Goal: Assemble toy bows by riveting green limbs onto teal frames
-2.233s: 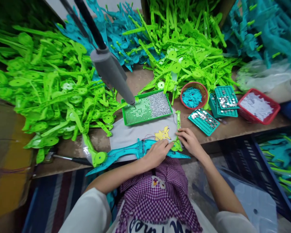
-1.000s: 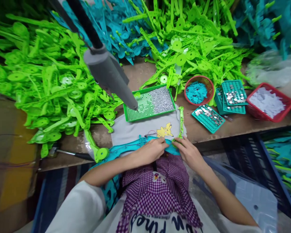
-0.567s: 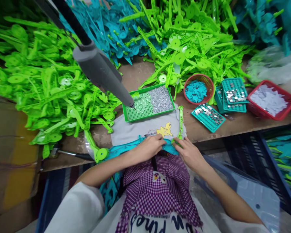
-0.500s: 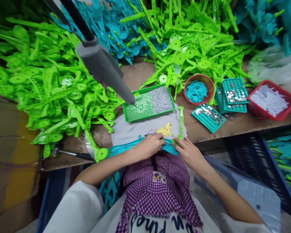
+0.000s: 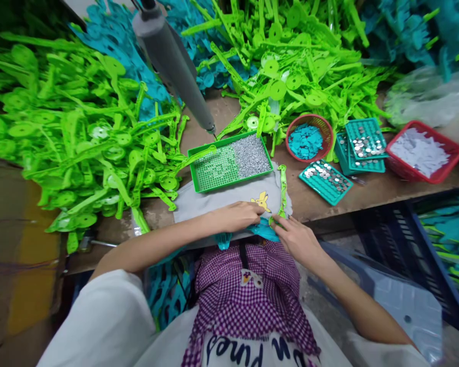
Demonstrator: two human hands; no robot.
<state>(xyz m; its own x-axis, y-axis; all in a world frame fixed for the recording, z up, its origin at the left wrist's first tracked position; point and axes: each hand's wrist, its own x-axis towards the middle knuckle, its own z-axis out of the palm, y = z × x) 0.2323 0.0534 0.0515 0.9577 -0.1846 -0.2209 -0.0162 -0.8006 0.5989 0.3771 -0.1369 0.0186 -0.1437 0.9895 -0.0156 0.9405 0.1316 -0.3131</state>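
Head view: at the table's [image 5: 304,206] near edge, the left hand's [image 5: 247,214] fingers curl over a blue part [image 5: 266,232], grip hidden; the right hand [image 5: 295,235] pinches a green strip [image 5: 283,188] beside it. Joining looks unfinished; beyond the tray [image 5: 233,182], green parts [image 5: 283,87] lie piled.

Both hands close together, backs up

Left forearm [image 5: 164,237] angled inward across the front, elbow out, wrist near straight. Left hand [image 5: 243,216]: fingers curled in a closed grasp, pointing right. Right forearm [image 5: 348,293] slants up and leftward; right hand [image 5: 296,238] has fingers lightly bent, tips toward the left hand; grip unclear.
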